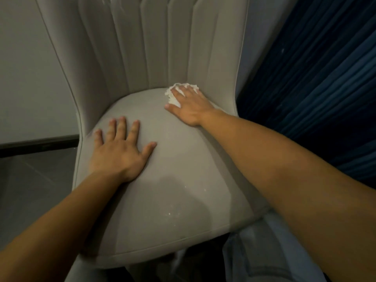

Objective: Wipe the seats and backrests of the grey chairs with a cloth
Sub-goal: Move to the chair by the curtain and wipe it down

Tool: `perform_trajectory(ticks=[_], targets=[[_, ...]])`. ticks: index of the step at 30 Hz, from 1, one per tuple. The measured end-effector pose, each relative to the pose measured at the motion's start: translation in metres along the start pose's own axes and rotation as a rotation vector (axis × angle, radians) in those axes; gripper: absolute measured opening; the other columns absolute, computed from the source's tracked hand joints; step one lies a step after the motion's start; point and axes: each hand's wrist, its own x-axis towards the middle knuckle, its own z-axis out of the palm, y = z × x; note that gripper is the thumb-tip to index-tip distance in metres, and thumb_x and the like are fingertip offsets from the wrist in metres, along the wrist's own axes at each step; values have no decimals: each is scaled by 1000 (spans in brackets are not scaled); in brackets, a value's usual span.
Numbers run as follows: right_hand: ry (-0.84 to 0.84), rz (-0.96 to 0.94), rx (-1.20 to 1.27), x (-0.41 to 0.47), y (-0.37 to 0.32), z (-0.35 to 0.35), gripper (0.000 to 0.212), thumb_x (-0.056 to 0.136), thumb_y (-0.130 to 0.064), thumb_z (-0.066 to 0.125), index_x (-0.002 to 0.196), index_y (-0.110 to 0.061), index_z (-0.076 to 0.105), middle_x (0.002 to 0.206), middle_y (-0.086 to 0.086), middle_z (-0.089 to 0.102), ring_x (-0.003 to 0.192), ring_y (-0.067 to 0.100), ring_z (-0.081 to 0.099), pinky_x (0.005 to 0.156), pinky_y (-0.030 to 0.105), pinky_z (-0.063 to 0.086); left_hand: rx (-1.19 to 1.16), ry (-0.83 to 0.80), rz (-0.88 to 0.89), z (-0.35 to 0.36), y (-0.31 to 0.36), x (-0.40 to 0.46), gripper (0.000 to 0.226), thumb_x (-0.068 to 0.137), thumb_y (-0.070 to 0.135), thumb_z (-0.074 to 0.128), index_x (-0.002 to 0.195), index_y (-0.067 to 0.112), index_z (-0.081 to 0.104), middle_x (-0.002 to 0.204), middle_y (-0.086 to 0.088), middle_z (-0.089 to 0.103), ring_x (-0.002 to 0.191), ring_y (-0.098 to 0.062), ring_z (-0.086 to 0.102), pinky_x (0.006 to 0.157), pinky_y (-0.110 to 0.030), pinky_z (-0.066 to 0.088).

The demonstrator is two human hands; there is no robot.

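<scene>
Pale wall flanks the grey chair. On its seat the left hand lies flat, fingers spread. The right hand presses the white cloth under straight fingers at the seat's rear corner, below the backrest. Seat wiping seems underway; next, probably a firm sweep forward.

light: dim, muted indoor | shadows: soft dark patch on seat front; curtain nearly black | focus: slightly soft, grainy overall | edges: wide-angle stretch, backrest lines splay outward
</scene>
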Motion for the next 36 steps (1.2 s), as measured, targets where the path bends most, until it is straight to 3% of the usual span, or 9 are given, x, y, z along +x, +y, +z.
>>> perform_trajectory(ticks=[9, 18, 24, 28, 33, 36], targets=[[29, 188, -4, -17, 10, 3, 88, 89, -80, 21, 159, -26, 17, 167, -1, 12, 153, 22, 10, 123, 43, 6, 9, -33, 25, -7, 2, -1, 96, 80, 83, -6, 154, 23, 2, 161, -4, -3, 146, -21, -9, 117, -47, -3], [56, 353, 1, -146, 28, 7, 95, 88, -83, 21, 159, -19, 15, 165, 9, 15, 151, 25, 12, 123, 44, 9, 32, -58, 26, -11, 2, -5, 104, 77, 84, -8, 154, 15, 4, 161, -6, 0, 147, -21, -6, 116, -49, -2], [22, 369, 89, -237, 53, 10, 92, 85, -85, 22, 159, -31, 9, 167, -3, 2, 152, 19, 4, 122, 38, 7, 44, -24, 30, -4, -1, -2, 104, 78, 84, -8, 153, 15, 7, 161, -7, 3, 147, -21, -3, 114, -50, -2], [-25, 330, 129, -208, 63, 9, 97, 80, -91, 22, 159, -36, 4, 167, -7, -7, 153, 20, -1, 123, 41, 8, 41, -22, 25, -2, 0, -1, 104, 78, 85, -7, 153, 15, 8, 161, -6, 4, 147, -21, -3, 115, -50, -1], [-71, 376, 212, -128, 80, -4, 97, 77, -93, 27, 157, -45, 2, 164, -15, -16, 152, 29, 11, 116, 41, 21, 44, -17, 19, -3, 1, -2, 104, 78, 84, -6, 153, 15, 9, 161, -7, 6, 147, -21, -2, 115, -50, 0], [-40, 381, 222, -123, 80, 0, 95, 78, -91, 28, 157, -44, 3, 165, -15, -14, 150, 32, 15, 114, 40, 24, 45, -17, 15, -3, 1, -2, 103, 79, 84, -6, 153, 15, 9, 161, -7, 5, 147, -21, -2, 115, -49, 0]])
